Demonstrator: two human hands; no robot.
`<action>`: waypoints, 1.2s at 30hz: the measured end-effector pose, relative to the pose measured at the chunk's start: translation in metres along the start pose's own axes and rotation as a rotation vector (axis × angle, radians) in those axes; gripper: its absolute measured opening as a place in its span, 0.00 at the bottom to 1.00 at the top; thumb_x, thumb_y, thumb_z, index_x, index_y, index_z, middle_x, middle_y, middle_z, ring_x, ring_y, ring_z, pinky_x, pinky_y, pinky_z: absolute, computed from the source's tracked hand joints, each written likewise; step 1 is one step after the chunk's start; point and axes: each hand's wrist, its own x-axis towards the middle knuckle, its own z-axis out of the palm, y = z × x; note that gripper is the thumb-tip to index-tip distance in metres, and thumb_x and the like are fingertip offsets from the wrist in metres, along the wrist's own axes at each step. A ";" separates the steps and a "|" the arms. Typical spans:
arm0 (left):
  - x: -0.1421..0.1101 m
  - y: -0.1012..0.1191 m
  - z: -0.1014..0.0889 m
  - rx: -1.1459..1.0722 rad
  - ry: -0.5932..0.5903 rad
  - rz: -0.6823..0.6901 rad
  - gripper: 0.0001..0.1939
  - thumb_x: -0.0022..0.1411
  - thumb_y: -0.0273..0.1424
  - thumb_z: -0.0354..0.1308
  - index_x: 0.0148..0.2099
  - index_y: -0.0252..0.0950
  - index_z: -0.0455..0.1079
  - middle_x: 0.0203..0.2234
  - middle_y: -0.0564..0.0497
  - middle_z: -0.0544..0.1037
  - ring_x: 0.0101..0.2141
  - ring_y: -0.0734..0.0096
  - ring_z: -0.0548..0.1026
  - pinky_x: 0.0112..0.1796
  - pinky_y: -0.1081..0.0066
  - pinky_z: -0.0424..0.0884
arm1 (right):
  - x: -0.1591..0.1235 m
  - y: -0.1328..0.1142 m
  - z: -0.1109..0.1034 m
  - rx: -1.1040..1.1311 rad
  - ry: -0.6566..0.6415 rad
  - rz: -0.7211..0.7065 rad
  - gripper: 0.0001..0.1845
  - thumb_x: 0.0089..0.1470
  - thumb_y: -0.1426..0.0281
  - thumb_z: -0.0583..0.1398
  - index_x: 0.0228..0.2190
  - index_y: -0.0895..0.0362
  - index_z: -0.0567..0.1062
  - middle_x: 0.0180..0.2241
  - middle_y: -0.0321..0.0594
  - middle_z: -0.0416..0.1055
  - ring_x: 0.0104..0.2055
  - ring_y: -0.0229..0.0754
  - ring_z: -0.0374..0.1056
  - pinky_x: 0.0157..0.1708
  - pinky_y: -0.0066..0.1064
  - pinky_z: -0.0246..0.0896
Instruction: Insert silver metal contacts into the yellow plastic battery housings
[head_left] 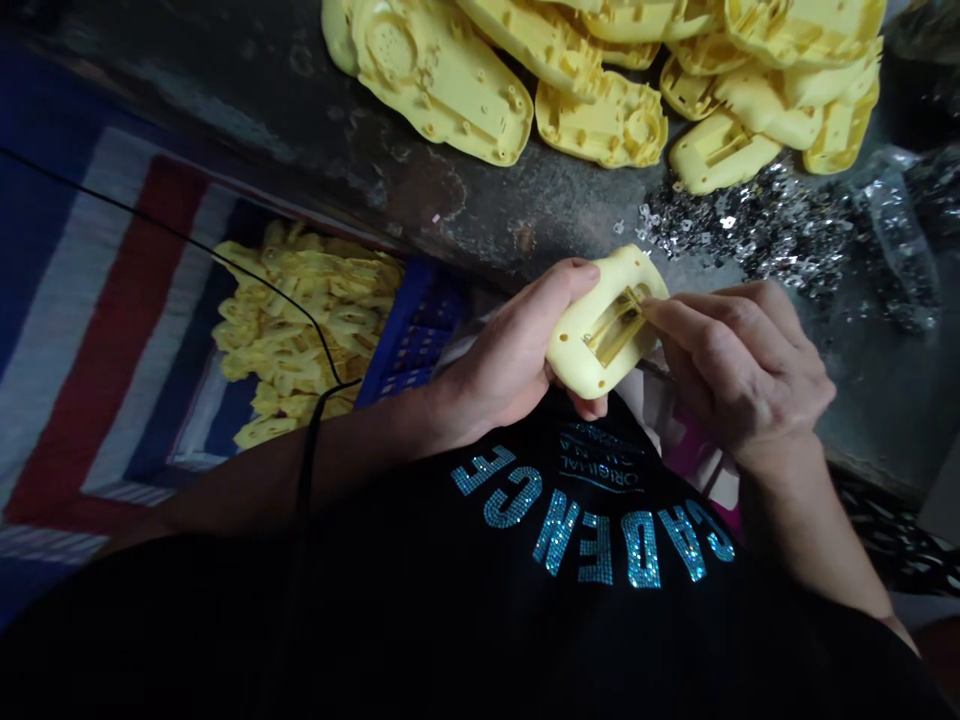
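Note:
My left hand [510,355] is wrapped round a small yellow plastic shell [592,345], held just above my lap at the edge of the dark table. The shell's open rectangular slot faces up. My right hand [739,365] is pinched at the slot, its fingertips pressing a small metal piece into the right end of it; the piece is mostly hidden by the fingers. Both hands meet over my black shirt with glittering letters.
A heap of larger yellow plastic shells [600,70] lies at the table's far side. A pile of small shiny metal parts [757,225] lies to the right. Below left, a blue crate [416,335] holds several small yellow parts [300,320]. A black cable [307,440] crosses my left arm.

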 end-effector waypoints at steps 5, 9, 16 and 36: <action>-0.003 0.002 0.006 0.052 0.062 0.009 0.17 0.77 0.47 0.58 0.52 0.39 0.70 0.35 0.50 0.76 0.28 0.66 0.78 0.15 0.72 0.74 | -0.007 0.001 0.004 0.097 0.136 0.199 0.17 0.68 0.74 0.68 0.55 0.47 0.84 0.46 0.39 0.87 0.43 0.48 0.81 0.44 0.43 0.79; -0.008 -0.002 0.004 0.272 0.046 0.139 0.19 0.77 0.46 0.60 0.61 0.43 0.70 0.40 0.53 0.79 0.30 0.69 0.79 0.21 0.75 0.75 | -0.002 0.012 0.003 0.351 0.051 0.418 0.20 0.67 0.62 0.72 0.58 0.47 0.81 0.54 0.43 0.84 0.48 0.50 0.81 0.40 0.42 0.78; -0.006 -0.011 0.003 0.671 -0.032 0.381 0.25 0.80 0.49 0.58 0.71 0.45 0.65 0.38 0.53 0.79 0.35 0.67 0.79 0.33 0.70 0.77 | -0.001 0.030 0.015 0.491 -0.063 0.436 0.32 0.65 0.51 0.71 0.64 0.47 0.75 0.57 0.44 0.80 0.49 0.49 0.81 0.41 0.40 0.81; 0.010 -0.020 -0.029 0.774 -0.228 0.528 0.29 0.72 0.45 0.71 0.68 0.40 0.79 0.42 0.48 0.80 0.38 0.68 0.80 0.33 0.73 0.76 | -0.017 0.012 0.028 0.252 0.337 0.334 0.34 0.63 0.60 0.73 0.67 0.47 0.75 0.57 0.48 0.79 0.50 0.52 0.78 0.35 0.41 0.83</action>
